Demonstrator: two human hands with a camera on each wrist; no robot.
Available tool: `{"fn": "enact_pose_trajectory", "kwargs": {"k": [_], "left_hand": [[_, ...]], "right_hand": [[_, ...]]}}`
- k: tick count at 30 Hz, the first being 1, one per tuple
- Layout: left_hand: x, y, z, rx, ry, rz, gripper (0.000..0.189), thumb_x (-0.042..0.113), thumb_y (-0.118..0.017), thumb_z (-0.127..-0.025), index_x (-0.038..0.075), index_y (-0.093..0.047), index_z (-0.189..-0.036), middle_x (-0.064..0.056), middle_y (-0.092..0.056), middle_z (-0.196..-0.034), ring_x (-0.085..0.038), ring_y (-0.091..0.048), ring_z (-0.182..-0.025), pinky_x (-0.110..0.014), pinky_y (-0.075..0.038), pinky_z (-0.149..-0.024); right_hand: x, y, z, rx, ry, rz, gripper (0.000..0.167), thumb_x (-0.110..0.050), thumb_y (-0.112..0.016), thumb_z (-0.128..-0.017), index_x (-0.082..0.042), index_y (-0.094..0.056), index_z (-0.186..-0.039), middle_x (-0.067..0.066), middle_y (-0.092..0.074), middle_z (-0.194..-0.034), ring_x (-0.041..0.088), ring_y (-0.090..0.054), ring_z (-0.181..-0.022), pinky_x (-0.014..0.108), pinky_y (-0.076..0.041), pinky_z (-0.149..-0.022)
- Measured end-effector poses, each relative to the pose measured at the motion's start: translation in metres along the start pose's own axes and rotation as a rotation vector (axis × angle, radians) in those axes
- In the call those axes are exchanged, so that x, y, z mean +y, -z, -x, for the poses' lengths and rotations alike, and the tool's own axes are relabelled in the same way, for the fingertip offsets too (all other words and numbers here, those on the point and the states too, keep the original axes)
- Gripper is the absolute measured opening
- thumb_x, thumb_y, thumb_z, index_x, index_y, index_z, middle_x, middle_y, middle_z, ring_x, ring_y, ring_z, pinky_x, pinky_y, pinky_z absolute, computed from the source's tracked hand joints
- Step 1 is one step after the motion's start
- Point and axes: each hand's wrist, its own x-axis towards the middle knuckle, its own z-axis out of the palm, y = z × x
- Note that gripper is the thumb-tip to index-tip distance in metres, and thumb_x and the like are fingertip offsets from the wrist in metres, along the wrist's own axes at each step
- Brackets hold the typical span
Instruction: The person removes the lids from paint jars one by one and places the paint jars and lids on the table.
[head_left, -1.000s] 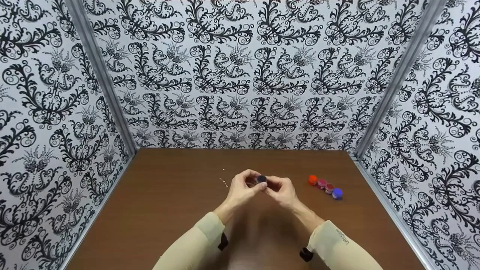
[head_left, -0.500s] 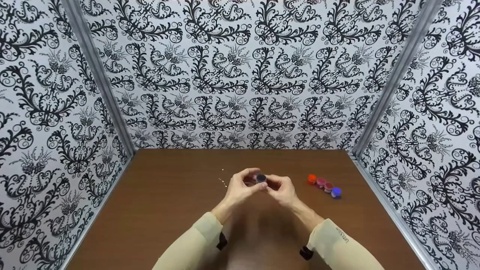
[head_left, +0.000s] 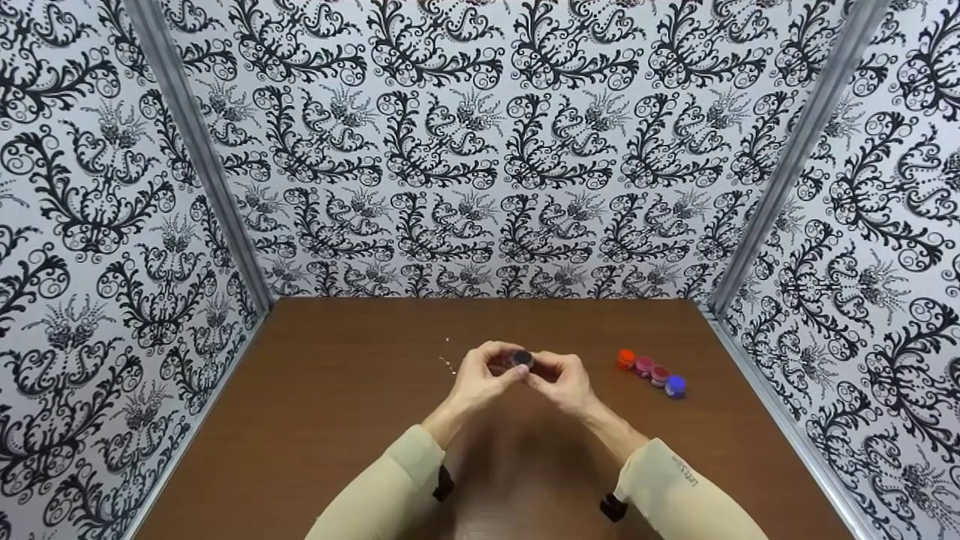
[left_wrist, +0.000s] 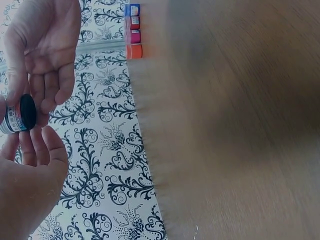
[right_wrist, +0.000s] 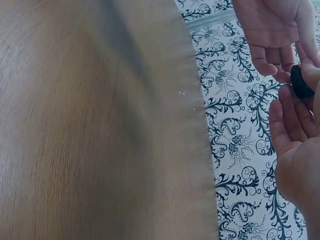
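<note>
Up off the table, between my two hands, is a small clear paint jar [left_wrist: 15, 116] with a black lid [head_left: 523, 358] and a printed label. My left hand [head_left: 480, 375] grips it from the left, thumb in front and fingers behind. From the other side, my right hand [head_left: 564, 384] pinches the same jar with thumb and fingertips. The right wrist view catches the lid [right_wrist: 301, 82] dark between both hands' fingers. The jar's contents cannot be made out.
To the right, several similar paint jars stand in a slanting row: orange [head_left: 625, 360], pink [head_left: 643, 366], dark red [head_left: 659, 376] and blue [head_left: 676, 387]. Small white marks [head_left: 448, 364] dot the brown table [head_left: 330, 420]. Patterned walls [head_left: 480, 150] enclose it at the back and sides.
Both hands stay in the same place around the jar. The fingers and jar shift only slightly, with the left thumb a little lower across the jar's front.
</note>
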Motion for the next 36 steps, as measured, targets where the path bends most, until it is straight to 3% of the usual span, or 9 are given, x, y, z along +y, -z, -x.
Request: {"fn": "enact_pose_trajectory", "kwargs": {"k": [8, 15, 21, 25, 31, 36], "left_hand": [[0.0013, -0.0035, 0.0013, 0.053, 0.035, -0.023, 0.029, 0.011, -0.09, -0.092, 0.0, -0.079, -0.117, -0.024, -0.082, -0.108, -0.013, -0.073, -0.091, -0.029, -0.065, -0.086], [0.0037, -0.0064, 0.0021, 0.089, 0.062, 0.0, 0.03, 0.012, -0.092, -0.089, 0.001, -0.076, -0.112, -0.023, -0.082, -0.108, -0.013, -0.074, -0.089, -0.026, -0.064, -0.085], [0.0053, -0.0076, 0.0019, 0.096, 0.08, -0.005, 0.031, 0.014, -0.095, -0.088, 0.003, -0.075, -0.109, -0.019, -0.082, -0.107, -0.014, -0.077, -0.089, -0.023, -0.064, -0.083], [0.005, -0.0069, 0.001, 0.086, 0.087, 0.005, 0.035, 0.015, -0.096, -0.087, 0.003, -0.075, -0.113, -0.017, -0.082, -0.108, -0.013, -0.076, -0.089, -0.021, -0.063, -0.083], [0.0014, -0.0039, -0.0007, 0.024, 0.061, 0.032, 0.047, 0.014, -0.092, -0.092, -0.001, -0.075, -0.133, -0.028, -0.078, -0.112, -0.011, -0.074, -0.09, -0.02, -0.062, -0.084], [-0.001, -0.0009, -0.0008, -0.025, 0.018, 0.022, 0.04, 0.012, -0.084, -0.099, -0.003, -0.076, -0.135, -0.027, -0.08, -0.115, -0.012, -0.074, -0.094, -0.022, -0.062, -0.087]], "right_hand": [[-0.001, -0.0008, 0.0012, 0.005, 0.028, 0.036, 0.024, 0.007, -0.083, -0.094, 0.01, -0.081, -0.118, 0.03, -0.083, -0.102, -0.004, -0.073, -0.091, 0.013, -0.06, -0.081], [-0.0029, -0.0015, 0.0013, 0.019, 0.06, 0.047, 0.025, 0.008, -0.083, -0.093, 0.011, -0.081, -0.118, 0.029, -0.083, -0.102, -0.005, -0.073, -0.092, 0.012, -0.061, -0.082], [-0.0006, 0.001, 0.0015, 0.006, 0.035, 0.038, 0.028, 0.007, -0.083, -0.094, 0.011, -0.081, -0.121, 0.03, -0.083, -0.105, -0.004, -0.075, -0.095, 0.013, -0.062, -0.084], [0.0003, 0.0022, 0.0018, 0.008, 0.023, 0.046, 0.028, 0.005, -0.083, -0.095, 0.011, -0.08, -0.122, 0.031, -0.082, -0.105, -0.004, -0.075, -0.094, 0.013, -0.061, -0.084], [-0.0001, 0.0023, 0.0025, 0.008, 0.008, -0.002, 0.029, 0.007, -0.082, -0.096, 0.017, -0.077, -0.123, 0.036, -0.08, -0.107, -0.004, -0.076, -0.095, 0.014, -0.062, -0.083], [0.0013, 0.0019, 0.0028, 0.016, 0.011, -0.002, 0.028, 0.007, -0.084, -0.094, 0.013, -0.08, -0.121, 0.032, -0.082, -0.105, -0.003, -0.076, -0.094, 0.015, -0.063, -0.084]]}}
